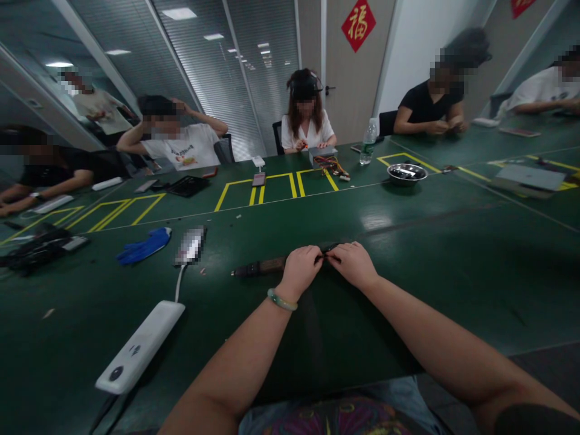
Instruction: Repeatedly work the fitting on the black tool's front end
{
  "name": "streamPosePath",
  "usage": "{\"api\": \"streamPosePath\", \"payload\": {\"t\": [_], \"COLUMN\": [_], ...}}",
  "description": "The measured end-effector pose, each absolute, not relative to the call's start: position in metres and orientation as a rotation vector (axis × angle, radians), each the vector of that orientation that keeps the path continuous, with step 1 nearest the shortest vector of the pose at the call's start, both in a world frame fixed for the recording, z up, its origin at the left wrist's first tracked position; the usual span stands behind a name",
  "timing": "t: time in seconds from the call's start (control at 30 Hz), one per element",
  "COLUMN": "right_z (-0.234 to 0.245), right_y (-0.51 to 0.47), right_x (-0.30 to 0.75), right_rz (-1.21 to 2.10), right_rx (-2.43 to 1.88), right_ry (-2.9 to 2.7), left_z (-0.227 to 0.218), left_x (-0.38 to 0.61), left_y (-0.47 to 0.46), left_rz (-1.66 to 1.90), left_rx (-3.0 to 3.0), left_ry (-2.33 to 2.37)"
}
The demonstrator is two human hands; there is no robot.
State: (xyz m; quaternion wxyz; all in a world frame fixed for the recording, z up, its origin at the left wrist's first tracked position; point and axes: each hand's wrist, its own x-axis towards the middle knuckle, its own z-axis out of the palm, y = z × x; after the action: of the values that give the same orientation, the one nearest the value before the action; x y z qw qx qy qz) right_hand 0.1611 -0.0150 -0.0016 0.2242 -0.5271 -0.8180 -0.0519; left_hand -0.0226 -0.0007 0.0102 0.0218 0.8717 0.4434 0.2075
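Observation:
A dark electric screwdriver lies on the green table in front of me, its narrow metal tip pointing left. My left hand covers its rear part, thumb and fingers pinched together. Opposite it, my right hand pinches the dark rear end, with fingertips almost meeting those of the left. A bit of black shows above and between the fingertips; the fingers hide its details. On my left wrist is a greenish bangle.
Left of my hands lie a blue glove, a phone and a white power bank cabled to it. Farther off stand a metal bowl, a water bottle and a grey box with wires. Several people sit around the table.

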Motion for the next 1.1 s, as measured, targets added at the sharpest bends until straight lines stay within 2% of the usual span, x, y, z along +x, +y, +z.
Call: {"api": "streamPosePath", "payload": {"t": [0.7,1.1], "right_z": [0.009,-0.003], "right_y": [0.002,0.012], "right_x": [0.162,0.153], "right_rz": [-0.435,-0.36], "right_rx": [-1.252,-1.262], "right_ry": [-2.591,-2.599], "left_z": [0.011,0.012], "left_x": [-0.023,-0.024], "left_y": [-0.002,-0.003], "left_rz": [0.62,0.705], "left_rx": [2.669,2.699], "left_ry": [1.469,1.379]}}
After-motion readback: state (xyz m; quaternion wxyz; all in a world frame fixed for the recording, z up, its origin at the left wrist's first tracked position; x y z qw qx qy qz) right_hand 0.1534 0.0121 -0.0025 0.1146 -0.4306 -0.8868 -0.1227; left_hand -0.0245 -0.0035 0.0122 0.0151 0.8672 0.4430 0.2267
